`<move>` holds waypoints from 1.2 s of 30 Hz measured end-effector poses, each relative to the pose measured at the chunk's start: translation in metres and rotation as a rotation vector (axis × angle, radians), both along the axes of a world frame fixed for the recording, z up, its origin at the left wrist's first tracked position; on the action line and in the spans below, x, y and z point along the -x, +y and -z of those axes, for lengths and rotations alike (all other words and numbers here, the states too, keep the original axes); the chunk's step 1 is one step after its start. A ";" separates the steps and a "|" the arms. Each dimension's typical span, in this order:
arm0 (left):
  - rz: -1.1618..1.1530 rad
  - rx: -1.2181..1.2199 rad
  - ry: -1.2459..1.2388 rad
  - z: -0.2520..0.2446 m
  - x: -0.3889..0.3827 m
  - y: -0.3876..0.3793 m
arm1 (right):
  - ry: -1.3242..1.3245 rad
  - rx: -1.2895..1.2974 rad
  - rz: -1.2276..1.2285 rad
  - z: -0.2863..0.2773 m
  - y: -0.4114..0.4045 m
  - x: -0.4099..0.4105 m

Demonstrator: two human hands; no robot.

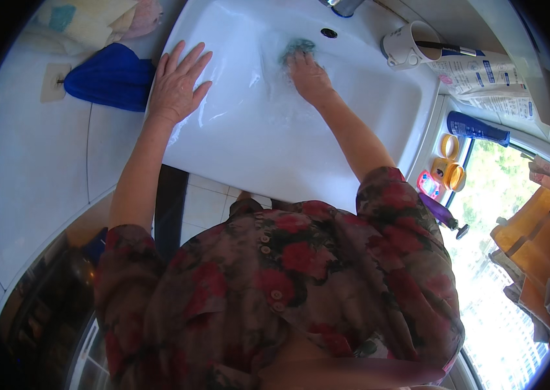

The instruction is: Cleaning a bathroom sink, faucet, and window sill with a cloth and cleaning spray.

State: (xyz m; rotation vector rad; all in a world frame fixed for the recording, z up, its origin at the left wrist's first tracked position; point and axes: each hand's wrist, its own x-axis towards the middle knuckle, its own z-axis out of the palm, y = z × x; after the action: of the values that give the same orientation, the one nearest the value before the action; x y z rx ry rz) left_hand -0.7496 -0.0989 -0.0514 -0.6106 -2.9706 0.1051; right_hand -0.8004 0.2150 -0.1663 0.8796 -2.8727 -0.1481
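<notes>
Before me is a white ceramic washbasin [255, 141], its inside wet and shiny. My left hand [175, 85] rests flat with fingers spread on the basin's left rim, holding nothing. Down in the bowl, my right hand [310, 78] points its fingers at a blurred greenish patch [299, 47]. Fingertips touch or cover this patch; water and blur hide whether it is a scourer or the drain. Shallow water surrounds the fingers. A dark overflow hole [328, 33] sits in the back wall, below the metal tap [345, 7].
A blue cloth [109, 78] hangs from a wall hook at left, below towels [94, 22]. A white mug [409, 46] with a dark-handled item stands at the right rim. Along the window sill are a blue tube [477, 128], yellow jars [448, 173] and a purple bottle [436, 209].
</notes>
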 end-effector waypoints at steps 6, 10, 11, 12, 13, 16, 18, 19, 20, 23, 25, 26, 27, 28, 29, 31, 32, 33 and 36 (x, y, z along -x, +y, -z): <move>-0.011 0.024 0.032 -0.004 -0.005 -0.003 | 0.055 -0.193 0.136 -0.013 0.032 -0.038; -0.012 0.044 0.022 -0.010 -0.015 -0.007 | -0.011 -0.249 0.183 -0.031 0.031 -0.081; -0.016 0.043 0.013 -0.008 -0.018 -0.007 | -0.010 -0.251 0.189 -0.037 0.030 -0.094; -0.020 0.043 0.007 -0.007 -0.019 -0.007 | -0.085 -0.248 0.189 -0.042 0.029 -0.105; -0.014 0.039 0.012 -0.006 -0.021 -0.008 | -0.160 -0.245 0.190 -0.047 0.029 -0.117; -0.005 0.018 0.035 -0.006 -0.026 -0.010 | -0.223 -0.256 0.144 -0.061 0.029 -0.158; -0.021 0.007 0.060 -0.008 -0.033 -0.014 | -0.213 -0.170 0.127 -0.072 0.032 -0.186; -0.011 0.005 0.061 -0.008 -0.040 -0.016 | -0.206 -0.081 0.101 -0.079 0.032 -0.201; -0.009 0.030 0.082 -0.009 -0.048 -0.018 | -0.206 -0.081 0.110 -0.087 0.034 -0.214; 0.050 0.059 0.119 -0.021 -0.068 -0.029 | -0.421 -0.087 0.112 -0.120 0.040 -0.241; 0.094 0.058 0.140 -0.022 -0.076 -0.030 | -0.518 -0.125 0.062 -0.135 0.051 -0.248; 0.150 -0.165 0.078 -0.012 -0.085 -0.029 | -0.516 -0.126 0.055 -0.143 0.053 -0.252; 0.210 -0.386 0.014 -0.005 -0.097 -0.026 | -0.593 -0.042 0.103 -0.152 0.055 -0.258; 0.239 -0.425 -0.044 -0.005 -0.114 -0.018 | -0.670 0.041 0.158 -0.158 0.056 -0.267; 0.263 -0.458 -0.102 -0.009 -0.137 -0.010 | -0.671 0.046 0.158 -0.160 0.056 -0.277; 0.246 -0.529 -0.313 -0.011 -0.178 -0.001 | -0.726 0.084 0.188 -0.165 0.055 -0.297; 0.239 -0.529 -0.315 -0.015 -0.191 0.003 | -0.746 0.094 0.203 -0.179 0.043 -0.300; 0.235 -0.470 -0.265 -0.019 -0.199 0.008 | -0.749 0.093 0.204 -0.177 0.035 -0.297; 0.201 -0.423 -0.194 -0.015 -0.197 0.015 | -0.717 0.219 0.115 -0.145 0.007 -0.265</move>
State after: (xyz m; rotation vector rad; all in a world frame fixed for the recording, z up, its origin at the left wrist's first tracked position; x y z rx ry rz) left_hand -0.5522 -0.0836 -0.0361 -0.8893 -2.9424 -0.6134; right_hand -0.5355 0.2221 -0.0211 0.8530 -3.4829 0.5786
